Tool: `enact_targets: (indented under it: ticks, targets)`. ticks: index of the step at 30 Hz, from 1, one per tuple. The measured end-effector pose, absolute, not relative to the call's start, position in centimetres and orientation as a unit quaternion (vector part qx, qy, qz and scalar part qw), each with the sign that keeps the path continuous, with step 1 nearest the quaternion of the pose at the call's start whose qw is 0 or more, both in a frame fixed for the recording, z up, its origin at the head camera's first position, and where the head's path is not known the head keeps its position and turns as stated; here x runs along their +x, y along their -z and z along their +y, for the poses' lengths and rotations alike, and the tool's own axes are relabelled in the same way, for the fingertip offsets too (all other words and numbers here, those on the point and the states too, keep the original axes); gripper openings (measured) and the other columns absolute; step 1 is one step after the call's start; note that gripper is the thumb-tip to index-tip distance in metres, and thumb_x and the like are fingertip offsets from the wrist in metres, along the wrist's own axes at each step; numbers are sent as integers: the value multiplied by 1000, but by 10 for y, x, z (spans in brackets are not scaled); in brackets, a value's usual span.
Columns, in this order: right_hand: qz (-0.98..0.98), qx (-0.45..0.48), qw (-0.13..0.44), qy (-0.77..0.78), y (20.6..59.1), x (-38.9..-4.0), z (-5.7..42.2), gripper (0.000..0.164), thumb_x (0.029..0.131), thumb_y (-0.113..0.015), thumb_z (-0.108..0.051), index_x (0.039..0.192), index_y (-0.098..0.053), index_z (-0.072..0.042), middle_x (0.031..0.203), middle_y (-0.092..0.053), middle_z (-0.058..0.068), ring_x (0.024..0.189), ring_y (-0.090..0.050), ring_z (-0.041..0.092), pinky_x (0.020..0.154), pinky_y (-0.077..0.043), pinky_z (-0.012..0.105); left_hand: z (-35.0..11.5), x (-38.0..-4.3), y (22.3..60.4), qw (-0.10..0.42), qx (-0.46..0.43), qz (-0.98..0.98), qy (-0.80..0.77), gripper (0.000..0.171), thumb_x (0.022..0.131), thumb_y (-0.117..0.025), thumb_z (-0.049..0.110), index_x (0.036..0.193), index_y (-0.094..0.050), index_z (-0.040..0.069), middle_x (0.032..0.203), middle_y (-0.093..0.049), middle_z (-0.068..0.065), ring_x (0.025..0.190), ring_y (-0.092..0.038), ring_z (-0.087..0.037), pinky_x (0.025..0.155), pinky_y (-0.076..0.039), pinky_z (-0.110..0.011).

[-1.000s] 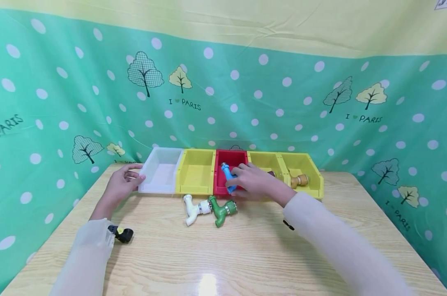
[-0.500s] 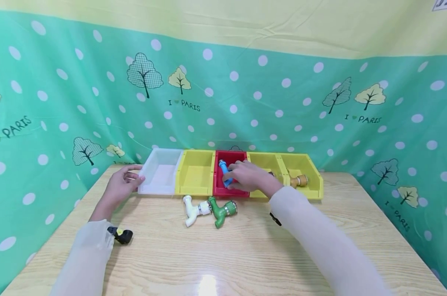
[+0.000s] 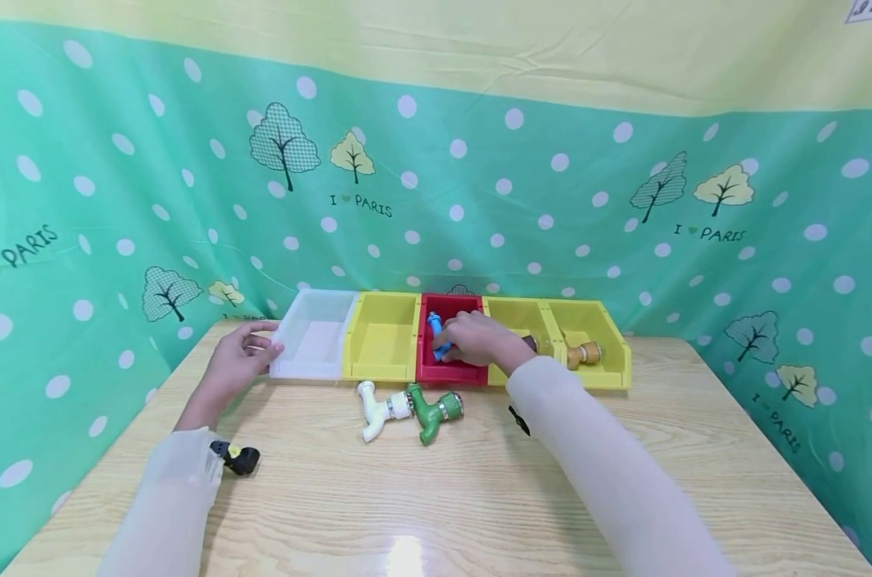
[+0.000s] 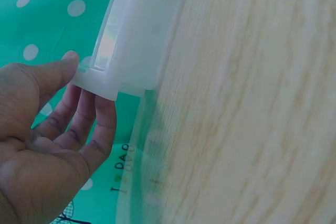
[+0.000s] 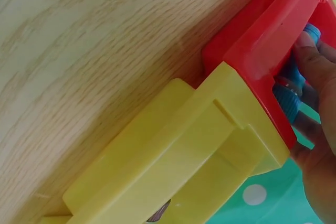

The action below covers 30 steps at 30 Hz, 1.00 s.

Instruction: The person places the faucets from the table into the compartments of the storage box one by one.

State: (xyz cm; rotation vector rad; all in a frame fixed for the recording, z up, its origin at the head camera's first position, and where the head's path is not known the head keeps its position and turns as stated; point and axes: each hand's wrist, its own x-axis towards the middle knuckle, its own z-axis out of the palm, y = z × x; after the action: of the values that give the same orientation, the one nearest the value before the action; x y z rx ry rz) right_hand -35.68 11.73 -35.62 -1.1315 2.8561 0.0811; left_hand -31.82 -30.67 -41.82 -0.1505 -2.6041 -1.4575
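Note:
My right hand (image 3: 475,336) reaches into the red bin (image 3: 454,304) in the middle of the row and holds a blue plastic tap (image 3: 436,323). In the right wrist view the thumb lies on the blue tap (image 5: 289,98), the fingers behind it, inside the bin's walls; part of the tap is hidden by the hand. At the row's left end my left hand (image 3: 240,359) grips the side of the white bin (image 3: 316,340). The left wrist view has the thumb at the top of the white rim (image 4: 100,80), with curled fingers below it.
A white tap (image 3: 375,412) and a green tap (image 3: 429,413) lie on the table in front of the bins. Left of the red bin is a yellow bin (image 3: 381,336). Two more yellow bins to the right contain a dark brown tap (image 3: 530,343) and a tan tap (image 3: 586,353).
My right hand has moved left and slightly back with the blue tap, now deeper in the red bin. The left hand stays on the white bin.

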Motion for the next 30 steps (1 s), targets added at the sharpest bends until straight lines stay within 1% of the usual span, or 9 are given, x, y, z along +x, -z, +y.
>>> enact_targets:
  ticks: [3, 6, 9, 13, 16, 19, 24, 30]
  targets:
    - [930, -364, 42, -28, 358, -359, 116, 34, 94, -76, -32, 128, -74, -28, 113, -73, -5, 90, -60, 11, 80, -52, 23, -306, -318, 418, 75, -49, -869, 486, 52, 102, -66, 27, 148, -50, 8, 116, -59, -22, 96, -64, -27, 73, -63, -30]
    - [933, -354, 56, -33, 359, -361, 114, 34, 94, -76, -32, 128, -74, -29, 109, -72, -5, 89, -59, 12, 78, -52, 23, -306, -318, 417, 72, -47, -869, 486, 52, 102, -65, 27, 148, -50, 8, 118, -58, -22, 98, -63, -29, 74, -63, -30]
    - [935, -345, 70, -39, 360, -362, 112, 34, 94, -76, -31, 128, -74, -30, 109, -72, -5, 93, -60, 14, 83, -54, 26, -306, -318, 416, 70, -44, -869, 487, 52, 103, -65, 27, 148, -49, 8, 119, -58, -22, 100, -63, -30, 74, -63, -30]
    - [941, -325, 86, -46, 364, -363, 109, 37, 93, -78, -28, 129, -73, -31, 117, -71, -3, 103, -60, 15, 93, -55, 32, -306, -318, 417, 70, -44, -869, 488, 51, 103, -65, 25, 148, -50, 8, 118, -58, -22, 99, -63, -29, 75, -63, -31]
    - [944, -311, 100, -45, 364, -363, 107, 37, 92, -79, -26, 129, -73, -31, 117, -70, -2, 104, -59, 17, 94, -55, 34, -305, -318, 417, 72, -44, -869, 488, 51, 102, -65, 25, 148, -50, 8, 117, -58, -22, 97, -63, -28, 75, -63, -32]
    - [946, -303, 109, -45, 364, -362, 106, 36, 94, -77, -24, 129, -73, -31, 117, -69, -1, 104, -58, 17, 94, -54, 34, -305, -318, 417, 74, -43, -869, 488, 51, 102, -66, 25, 148, -50, 8, 117, -58, -22, 97, -63, -28, 74, -63, -32]
    - [947, -297, 111, -44, 366, -363, 104, 37, 94, -77, -21, 130, -73, -29, 117, -69, -1, 105, -58, 17, 97, -54, 35, -306, -318, 417, 76, -44, -868, 489, 50, 102, -66, 25, 147, -50, 8, 117, -58, -22, 98, -63, -29, 75, -63, -32]
    - [946, -300, 112, -43, 369, -365, 103, 38, 93, -78, -20, 129, -74, -29, 112, -69, -2, 100, -58, 16, 95, -55, 34, -306, -318, 418, 73, -43, -869, 488, 51, 102, -65, 26, 147, -50, 8, 118, -58, -22, 98, -63, -27, 75, -63, -32]
